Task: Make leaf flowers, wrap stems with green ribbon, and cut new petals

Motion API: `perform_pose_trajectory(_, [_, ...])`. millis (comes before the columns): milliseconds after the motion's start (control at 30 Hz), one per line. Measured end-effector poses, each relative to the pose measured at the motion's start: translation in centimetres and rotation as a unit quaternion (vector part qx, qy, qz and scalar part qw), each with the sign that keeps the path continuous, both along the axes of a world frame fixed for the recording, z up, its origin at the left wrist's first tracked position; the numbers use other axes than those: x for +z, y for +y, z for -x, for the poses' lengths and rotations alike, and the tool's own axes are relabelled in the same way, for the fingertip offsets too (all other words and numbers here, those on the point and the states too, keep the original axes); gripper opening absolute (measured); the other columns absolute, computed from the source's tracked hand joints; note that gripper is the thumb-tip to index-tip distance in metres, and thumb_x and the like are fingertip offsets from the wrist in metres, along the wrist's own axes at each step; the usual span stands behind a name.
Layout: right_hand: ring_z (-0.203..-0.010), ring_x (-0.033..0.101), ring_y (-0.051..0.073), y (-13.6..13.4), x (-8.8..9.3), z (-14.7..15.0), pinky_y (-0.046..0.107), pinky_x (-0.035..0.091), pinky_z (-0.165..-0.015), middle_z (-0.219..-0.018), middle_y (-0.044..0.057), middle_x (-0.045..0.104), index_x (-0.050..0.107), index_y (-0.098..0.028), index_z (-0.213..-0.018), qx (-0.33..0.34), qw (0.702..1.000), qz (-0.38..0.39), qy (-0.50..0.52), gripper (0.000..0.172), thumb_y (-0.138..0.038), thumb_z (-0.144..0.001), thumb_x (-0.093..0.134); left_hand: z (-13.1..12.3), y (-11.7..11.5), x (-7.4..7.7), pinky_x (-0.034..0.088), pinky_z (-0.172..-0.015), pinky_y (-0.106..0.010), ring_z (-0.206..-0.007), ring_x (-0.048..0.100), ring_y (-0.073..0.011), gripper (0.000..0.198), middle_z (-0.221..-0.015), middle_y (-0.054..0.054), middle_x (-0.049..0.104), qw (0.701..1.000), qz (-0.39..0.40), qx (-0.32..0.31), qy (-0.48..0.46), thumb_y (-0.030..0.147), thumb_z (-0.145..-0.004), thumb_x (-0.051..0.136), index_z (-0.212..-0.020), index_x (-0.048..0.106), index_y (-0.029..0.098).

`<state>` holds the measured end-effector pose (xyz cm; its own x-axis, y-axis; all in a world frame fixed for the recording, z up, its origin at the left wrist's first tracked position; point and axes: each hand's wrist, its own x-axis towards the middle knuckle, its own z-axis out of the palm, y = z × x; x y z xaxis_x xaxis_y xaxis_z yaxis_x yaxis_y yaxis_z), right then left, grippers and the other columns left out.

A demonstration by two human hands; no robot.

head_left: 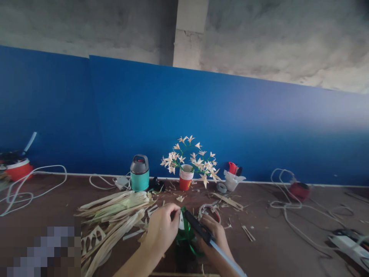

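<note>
My left hand [162,229] is closed in a pinch on a small pale piece [181,221] above a green ribbon-like bundle [186,235]. My right hand [215,235] grips a black glue gun [198,227] whose nozzle points at that pale piece; a white glue stick [227,258] sticks out of its back. Both hands hover just above the brown table [265,246].
Pale dried leaves [115,215] lie left of the hands. Behind stand a teal jug [140,173], a red cup of paper flowers [187,169], tape rolls [221,187], a white cup [231,181]. White cables [291,211] and a power strip [350,242] lie right; a red pot [17,167] sits far left.
</note>
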<state>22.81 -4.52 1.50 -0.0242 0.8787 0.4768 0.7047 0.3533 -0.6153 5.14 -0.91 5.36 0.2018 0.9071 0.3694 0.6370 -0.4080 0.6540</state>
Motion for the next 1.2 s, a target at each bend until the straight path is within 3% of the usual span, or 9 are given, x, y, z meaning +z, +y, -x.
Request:
perform_pose_trajectory(433, [-0.057, 0.051, 0.014, 0.23, -0.97, -0.71, 0.021, 0.037, -0.052, -0.063, 0.000, 0.052, 0.047, -0.020, -0.057, -0.013, 1.000, 0.014, -0.019, 0.015, -0.016, -0.071, 0.052, 0.02, -0.06, -0.03, 0.042, -0.063, -0.026, -0.071, 0.066, -0.0189, 0.021, -0.075, 0.000, 0.072, 1.000, 0.018, -0.004, -0.002, 0.022, -0.083, 0.048, -0.075, 0.067, 0.024])
perform_pose_trajectory(700, [-0.054, 0.048, 0.012, 0.08, -0.49, -0.09, 0.019, 0.034, -0.049, -0.058, -0.002, 0.049, 0.043, -0.020, -0.054, -0.005, 0.999, -0.025, -0.030, 0.017, -0.015, -0.068, 0.050, -0.06, -0.02, 0.20, 0.040, -0.063, -0.025, -0.072, 0.065, -0.0179, 0.022, -0.076, 0.001, 0.072, 0.999, 0.031, -0.005, -0.004, 0.023, -0.083, 0.047, -0.076, 0.068, 0.024])
perform_pose_trajectory(1200, [-0.056, 0.051, 0.014, 0.15, -0.48, -0.47, 0.020, 0.036, -0.052, -0.062, 0.000, 0.054, 0.051, -0.018, -0.057, -0.017, 1.000, 0.007, 0.020, 0.013, -0.017, -0.069, 0.055, -0.09, 0.09, 0.06, 0.041, -0.064, -0.026, -0.072, 0.066, -0.0191, 0.021, -0.076, 0.000, 0.073, 1.000, 0.018, -0.006, -0.004, 0.023, -0.082, 0.048, -0.076, 0.067, 0.023])
